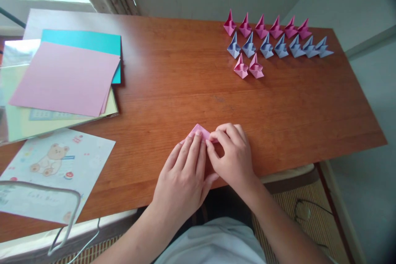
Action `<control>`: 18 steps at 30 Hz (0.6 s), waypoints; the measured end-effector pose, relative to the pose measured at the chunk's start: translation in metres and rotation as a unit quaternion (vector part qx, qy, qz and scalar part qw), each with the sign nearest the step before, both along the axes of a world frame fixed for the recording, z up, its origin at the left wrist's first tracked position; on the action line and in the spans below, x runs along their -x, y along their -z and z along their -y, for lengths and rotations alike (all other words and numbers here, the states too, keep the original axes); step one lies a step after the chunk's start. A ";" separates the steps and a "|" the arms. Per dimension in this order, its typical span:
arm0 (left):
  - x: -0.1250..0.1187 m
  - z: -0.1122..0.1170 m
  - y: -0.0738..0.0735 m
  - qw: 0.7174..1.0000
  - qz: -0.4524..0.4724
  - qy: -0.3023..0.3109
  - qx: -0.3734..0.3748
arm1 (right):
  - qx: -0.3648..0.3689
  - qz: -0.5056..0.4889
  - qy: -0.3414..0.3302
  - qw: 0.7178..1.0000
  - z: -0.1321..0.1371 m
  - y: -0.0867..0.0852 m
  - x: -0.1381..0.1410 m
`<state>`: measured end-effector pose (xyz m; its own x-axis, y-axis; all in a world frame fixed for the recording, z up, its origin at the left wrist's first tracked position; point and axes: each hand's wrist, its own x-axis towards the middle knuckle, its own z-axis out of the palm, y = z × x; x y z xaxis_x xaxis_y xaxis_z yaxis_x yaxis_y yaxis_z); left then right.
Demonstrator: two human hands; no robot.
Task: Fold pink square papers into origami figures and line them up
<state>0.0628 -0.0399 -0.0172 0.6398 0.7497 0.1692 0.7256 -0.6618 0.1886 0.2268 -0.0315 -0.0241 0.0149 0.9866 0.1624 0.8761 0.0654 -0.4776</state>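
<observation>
A small piece of folded pink paper (198,128) lies on the wooden table near its front edge, its pointed tip facing away from me. My left hand (185,169) rests flat over it, fingers stretched out and pressing it down. At the paper's right corner, the thumb and forefinger of my right hand (231,152) are pinched together on its edge. Most of the paper is hidden under my fingers.
Folded paper figures stand in rows at the back right: dark pink (260,28), blue-grey (266,47) and two lighter pink (241,68). At left lie pink sheets (68,78), a turquoise sheet (83,37) and a bear-printed sheet (89,148). A bent white bar (74,214) crosses the front left edge.
</observation>
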 end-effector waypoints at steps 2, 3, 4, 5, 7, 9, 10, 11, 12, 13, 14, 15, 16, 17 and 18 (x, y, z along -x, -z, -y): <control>-0.001 0.001 0.001 1.000 -0.013 0.001 -0.002 | -0.005 0.021 0.006 1.000 0.003 0.001 -0.003; -0.001 0.001 0.001 1.000 -0.019 0.002 -0.002 | -0.007 0.029 0.009 1.000 0.004 0.001 -0.005; -0.001 0.001 0.002 1.000 -0.023 0.002 -0.003 | -0.009 0.034 0.013 0.999 0.006 0.001 -0.008; -0.001 0.001 0.002 1.000 -0.027 0.003 -0.003 | -0.010 0.036 0.016 0.999 0.007 0.001 -0.011; -0.001 0.001 0.003 0.999 -0.031 0.004 -0.004 | -0.011 0.034 0.019 0.999 0.010 0.001 -0.016; 0.000 0.002 0.004 0.999 -0.032 0.005 -0.002 | -0.010 0.030 0.020 0.999 0.012 0.001 -0.019; 0.000 0.002 0.005 0.999 -0.031 0.006 0.000 | -0.012 0.030 0.021 0.999 0.012 0.001 -0.019; 0.000 0.002 0.005 1.000 -0.030 0.008 0.003 | -0.019 0.030 0.024 0.999 0.011 0.001 -0.019; 0.001 0.003 0.006 1.000 -0.028 0.010 0.006 | -0.029 0.029 0.026 0.999 0.011 0.001 -0.018; 0.001 0.003 0.006 1.000 -0.026 0.014 0.008 | -0.039 0.025 0.024 0.999 0.010 0.002 -0.017; 0.001 0.004 0.006 0.999 -0.026 0.018 0.012 | -0.047 0.021 0.018 0.999 0.008 0.002 -0.016; 0.001 0.004 0.006 0.999 -0.026 0.021 0.016 | -0.051 0.015 0.008 0.999 0.007 0.003 -0.014; 0.001 0.004 0.006 0.999 -0.027 0.023 0.018 | -0.049 0.010 -0.003 0.999 0.006 0.004 -0.013; 0.002 0.004 0.005 0.999 -0.029 0.024 0.019 | -0.043 0.006 -0.014 0.999 0.005 0.004 -0.011; 0.002 0.003 0.005 0.999 -0.032 0.025 0.019 | -0.036 0.003 -0.021 0.999 0.004 0.005 -0.011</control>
<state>0.0611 -0.0433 -0.0221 0.6845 0.7222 0.0996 0.7038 -0.6902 0.1683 0.2373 -0.0355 -0.0290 -0.0271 0.9723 0.2321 0.8750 0.1354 -0.4648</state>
